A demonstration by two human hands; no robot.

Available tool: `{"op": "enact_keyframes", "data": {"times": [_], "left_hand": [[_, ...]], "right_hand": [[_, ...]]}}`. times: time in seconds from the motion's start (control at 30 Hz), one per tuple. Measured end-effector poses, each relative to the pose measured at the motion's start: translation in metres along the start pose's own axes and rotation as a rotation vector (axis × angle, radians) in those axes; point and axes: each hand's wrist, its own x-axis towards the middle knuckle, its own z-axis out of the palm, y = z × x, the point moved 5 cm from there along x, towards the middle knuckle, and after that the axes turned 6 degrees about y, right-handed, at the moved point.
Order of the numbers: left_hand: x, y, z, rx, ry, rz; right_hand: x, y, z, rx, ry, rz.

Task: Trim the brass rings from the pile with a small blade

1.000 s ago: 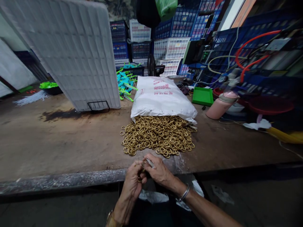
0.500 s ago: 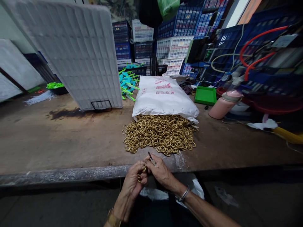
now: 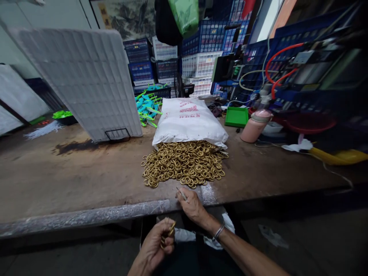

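My left hand (image 3: pixel 156 242) is closed around a few gold-coloured rings (image 3: pixel 171 229), below the table's front edge. My right hand (image 3: pixel 195 209), over the edge, grips a thin metal tool with a narrow tip (image 3: pixel 183 195); its exact kind is unclear. The hands are apart. Just beyond the right hand lies a heap of gold-coloured rings (image 3: pixel 184 163), spilling from the mouth of a white sack (image 3: pixel 188 126) with red print.
A pale ribbed panel (image 3: pixel 83 84) stands upright on the table (image 3: pixel 94 184) at left, beside turquoise and green pieces (image 3: pixel 147 106). A green tray (image 3: pixel 236 117) and a pink bottle (image 3: pixel 255 126) are at right. Stacked crates (image 3: pixel 201 65) line the back.
My hands have separated: the left dropped lower and toward me with its rings, while the right stays near the table edge with the tool. The camera view has shifted.
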Motion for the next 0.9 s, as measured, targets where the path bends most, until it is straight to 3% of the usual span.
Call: {"op": "enact_keyframes", "data": {"times": [0.2,0.4,0.53,0.77,0.9], "left_hand": [[0.025,-0.027,-0.002,0.012,0.193,-0.128],[0.063,-0.041,0.010,-0.071,0.296,-0.087],[0.084,-0.047,0.010,-0.097,0.286,-0.017],[0.112,-0.066,0.000,0.033,0.289,-0.054],[0.115,-0.071,0.000,0.124,0.217,-0.065]], "right_hand": [[0.015,0.029,-0.038,-0.418,0.188,0.029],[0.021,0.034,-0.035,-0.597,0.150,0.057],[0.022,0.035,-0.027,-0.653,0.122,0.066],[0.024,0.039,-0.022,-0.685,0.080,0.028],[0.023,0.037,-0.024,-0.641,0.090,0.014]]}}
